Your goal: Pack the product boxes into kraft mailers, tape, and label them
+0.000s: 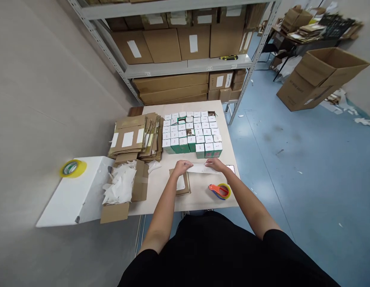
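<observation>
A white strip of paper [199,168] stretches between my two hands above the table [199,199]. My left hand [182,166] pinches its left end, and my right hand [215,164] grips the right part. Under my left forearm lies a small flat cardboard box [185,190] with a white label, partly hidden by the arm. An orange tape dispenser [218,190] with a yellow-edged roll rests near my right forearm. Just beyond the hands stand rows of small white-and-green boxes [191,131], a few with open tops.
Flattened cartons [128,135] are stacked at the table's left. An open carton [140,185] holds crumpled white paper [121,183]. A yellow tape roll [73,168] lies on a white box [71,191]. Behind the table rises a metal shelf [161,69] with cartons; a large open carton [310,83] stands right.
</observation>
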A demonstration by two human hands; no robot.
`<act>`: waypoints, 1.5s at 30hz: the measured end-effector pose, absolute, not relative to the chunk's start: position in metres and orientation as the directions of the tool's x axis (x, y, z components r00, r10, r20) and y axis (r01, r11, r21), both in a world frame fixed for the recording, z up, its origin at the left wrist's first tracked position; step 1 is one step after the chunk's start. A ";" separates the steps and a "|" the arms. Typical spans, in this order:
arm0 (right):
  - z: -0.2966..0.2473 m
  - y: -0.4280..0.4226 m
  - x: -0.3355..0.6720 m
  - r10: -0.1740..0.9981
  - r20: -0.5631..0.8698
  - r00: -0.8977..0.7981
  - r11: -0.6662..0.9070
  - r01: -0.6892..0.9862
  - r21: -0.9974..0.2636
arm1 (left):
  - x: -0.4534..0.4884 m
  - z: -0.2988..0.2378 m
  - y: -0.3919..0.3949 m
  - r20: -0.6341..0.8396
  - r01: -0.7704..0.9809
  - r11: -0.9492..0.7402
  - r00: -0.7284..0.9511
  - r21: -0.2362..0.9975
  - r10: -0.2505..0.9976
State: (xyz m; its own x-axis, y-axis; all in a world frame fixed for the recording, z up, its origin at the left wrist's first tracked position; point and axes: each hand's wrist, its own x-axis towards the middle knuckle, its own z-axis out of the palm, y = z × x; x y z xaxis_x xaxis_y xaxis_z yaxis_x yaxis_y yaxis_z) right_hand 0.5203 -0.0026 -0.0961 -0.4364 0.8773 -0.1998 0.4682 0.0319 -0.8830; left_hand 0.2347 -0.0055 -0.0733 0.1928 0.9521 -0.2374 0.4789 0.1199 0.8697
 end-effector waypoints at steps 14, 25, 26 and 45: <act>-0.106 -0.019 0.532 0.945 -0.271 -0.184 -0.096 0.635 -0.766 | 0.227 -0.092 -0.028 -0.274 0.188 0.311 -0.198 0.932 0.941; -0.098 -0.086 0.433 0.919 -0.254 -0.302 -0.189 0.228 -0.955 | 0.253 -0.112 -0.090 -0.462 -0.193 0.433 -0.138 0.880 0.876; -0.097 -0.091 0.423 0.924 -0.252 -0.287 -0.208 0.177 -0.962 | 0.250 -0.110 -0.093 -0.455 -0.192 0.430 -0.113 0.882 0.883; -0.056 -0.143 0.312 0.949 -0.283 -0.141 -0.291 -0.041 -0.956 | 0.111 -0.059 -0.140 -0.203 -0.032 0.201 -0.094 0.979 0.975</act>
